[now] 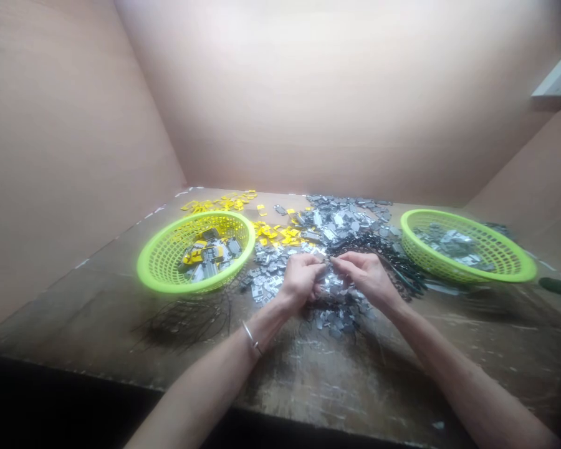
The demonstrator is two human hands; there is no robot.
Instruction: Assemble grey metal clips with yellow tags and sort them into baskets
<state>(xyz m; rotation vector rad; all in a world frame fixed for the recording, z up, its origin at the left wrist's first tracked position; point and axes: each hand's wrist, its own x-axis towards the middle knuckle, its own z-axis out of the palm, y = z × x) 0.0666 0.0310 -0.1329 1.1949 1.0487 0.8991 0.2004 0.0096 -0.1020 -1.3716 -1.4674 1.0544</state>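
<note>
My left hand (302, 278) and my right hand (365, 277) meet above a heap of small parts near the middle of the table. Both are closed, thumbs against fingers, with the fingertips a short gap apart. Whatever they pinch is too small and blurred to name. Flat silver-grey metal pieces (267, 269) lie beneath and left of my hands. Beyond them spreads a larger pile of grey pieces (339, 218). Thin black parts (369, 245) are heaped just behind my right hand, and yellow pieces (280, 234) lie behind my left.
A green basket (155, 257) at the left holds grey and yellow parts. Another green basket (518, 265) at the right holds grey pieces. More yellow pieces (224, 203) lie at the back left. Dark thin wires (187, 321) are on the worn table (303, 386). Pale walls (308, 112) enclose the back and sides.
</note>
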